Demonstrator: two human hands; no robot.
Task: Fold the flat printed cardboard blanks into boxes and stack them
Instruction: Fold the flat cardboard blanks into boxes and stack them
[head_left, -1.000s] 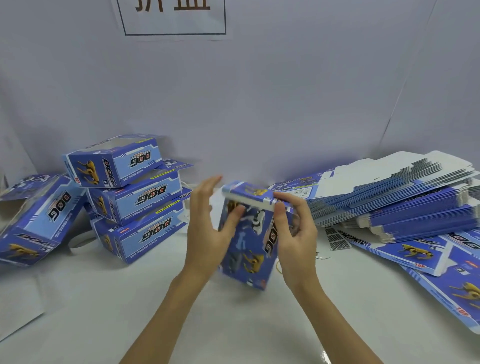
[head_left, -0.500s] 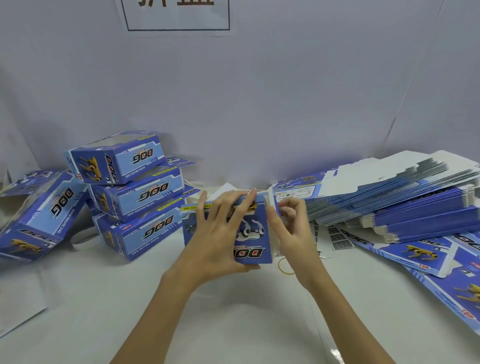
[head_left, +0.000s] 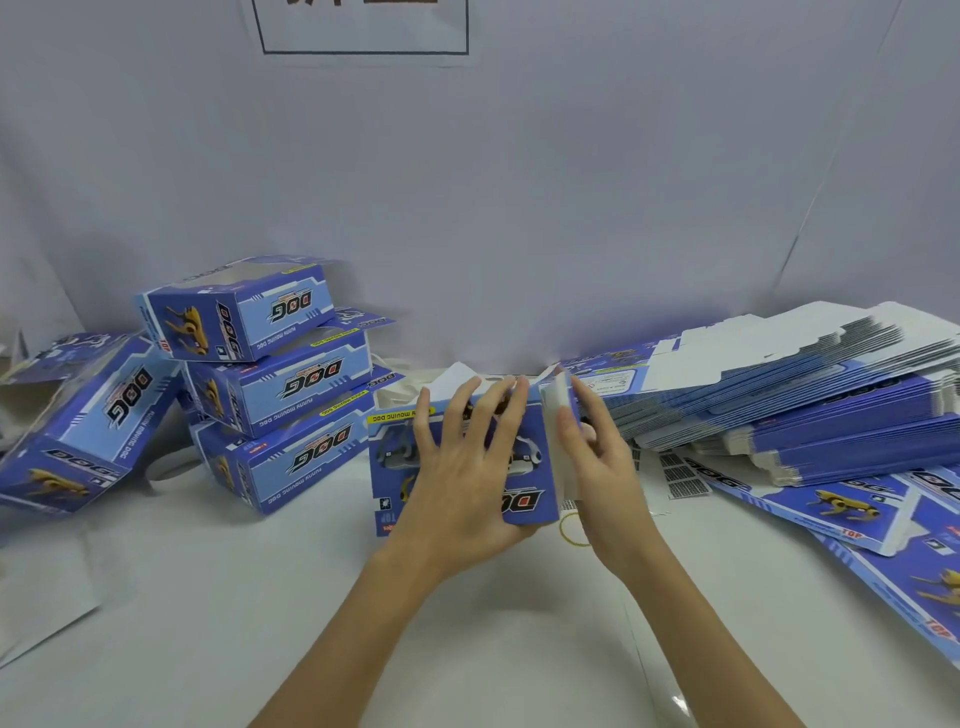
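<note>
A blue printed "DOG" box lies on its long side on the white table, at the centre. My left hand rests flat on its front face, fingers spread and reaching the top edge. My right hand is at the box's right end, its straight fingers against a white end flap. That part is blurred. Three folded boxes are stacked to the left. A thick pile of flat blanks lies to the right.
A fourth folded box leans tilted at the far left. Loose flat blanks spread over the right front of the table. A yellow rubber band lies by my right wrist. A white backdrop closes the back.
The box went from standing upright between both hands to lying on its side. My left hand moved onto its front face and my right hand went to the right end flap.
</note>
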